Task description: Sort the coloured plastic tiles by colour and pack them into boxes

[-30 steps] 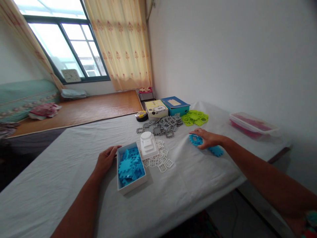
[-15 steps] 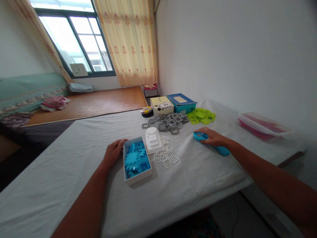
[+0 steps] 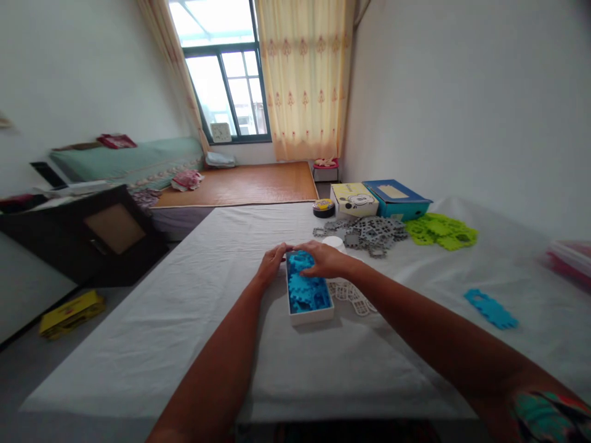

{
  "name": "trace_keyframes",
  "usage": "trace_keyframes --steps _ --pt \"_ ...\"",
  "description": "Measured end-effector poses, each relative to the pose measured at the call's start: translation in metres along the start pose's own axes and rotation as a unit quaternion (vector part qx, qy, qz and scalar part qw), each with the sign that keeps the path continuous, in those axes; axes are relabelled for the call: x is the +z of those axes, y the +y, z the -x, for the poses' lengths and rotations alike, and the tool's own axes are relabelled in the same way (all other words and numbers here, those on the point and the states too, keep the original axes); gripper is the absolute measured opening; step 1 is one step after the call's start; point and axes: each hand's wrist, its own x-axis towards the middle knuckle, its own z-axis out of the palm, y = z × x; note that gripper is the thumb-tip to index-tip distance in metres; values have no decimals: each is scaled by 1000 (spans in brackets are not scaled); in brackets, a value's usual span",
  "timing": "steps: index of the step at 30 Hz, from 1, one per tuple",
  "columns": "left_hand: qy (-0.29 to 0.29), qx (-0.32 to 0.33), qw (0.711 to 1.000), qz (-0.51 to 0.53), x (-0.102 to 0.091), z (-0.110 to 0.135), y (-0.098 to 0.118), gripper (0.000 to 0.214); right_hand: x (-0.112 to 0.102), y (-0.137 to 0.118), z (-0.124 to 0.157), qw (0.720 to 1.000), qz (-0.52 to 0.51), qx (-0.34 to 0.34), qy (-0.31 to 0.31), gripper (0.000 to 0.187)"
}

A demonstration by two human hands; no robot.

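A shallow white box [image 3: 312,316] stands on the cloth, filled with blue interlocking plastic pieces [image 3: 307,294]. My left hand [image 3: 273,264] grips the box's far left edge, its fingers bent against the side. Over the far end of the box, my right hand [image 3: 325,259] has its thumb and fingers closed around a blue piece [image 3: 301,261]; my fingers partly hide it. Another blue piece [image 3: 492,309] lies flat on the cloth to the right. White lattice pieces [image 3: 353,296] and a white container [image 3: 333,243] are partly covered by my right hand and forearm.
Behind the box are grey pieces [image 3: 369,232], lime-green pieces [image 3: 441,231], a black round tin [image 3: 324,209], a yellow box [image 3: 353,200] and a blue box [image 3: 398,200]. A lidded plastic container [image 3: 570,261] sits far right. White cloth [image 3: 221,271] covers the table.
My right hand has moved left from the table's right side to above the white box, carrying a blue piece. My left hand stays at the box. The view has turned left.
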Motion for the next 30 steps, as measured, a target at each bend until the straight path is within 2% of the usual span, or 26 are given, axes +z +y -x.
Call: trace_keyframes --steps 2,4,7,10,12,16,18,20,22,25,27,30 --pt "-6 7 1000 -4 0 1 4 62 3 6 -6 1000 -9 -1 -7 85" --pt "-24 29 999 -24 0 1 6 58 -2 14 -1 999 -32 -3 1 91" --pt "-55 96 992 -55 2 0 5 48 -12 16 14 998 -60 23 -8 79" --pt "-69 144 984 -80 6 -2 1 40 -12 2 29 998 -46 33 20 59" --pt "-65 146 981 -108 9 -2 1 42 -5 -12 38 998 -46 24 42 56" --pt "-80 129 978 -145 10 0 9 59 7 -35 52 997 -53 -43 22 59" --pt "-102 129 972 -166 9 2 13 59 4 -37 59 995 -57 -59 54 49" --pt "-122 132 962 -206 7 5 15 55 -6 -32 69 992 -51 -38 110 39" --pt "-145 137 946 -255 7 7 17 50 -25 -15 89 988 -11 1 154 37" --pt "-160 150 928 -303 9 9 19 46 -63 35 144 973 92 117 174 43" --pt "-124 161 930 -306 10 7 19 48 -88 79 196 946 150 230 173 50" --pt "-43 171 943 -283 8 1 18 55 -109 137 276 882 222 389 148 57"
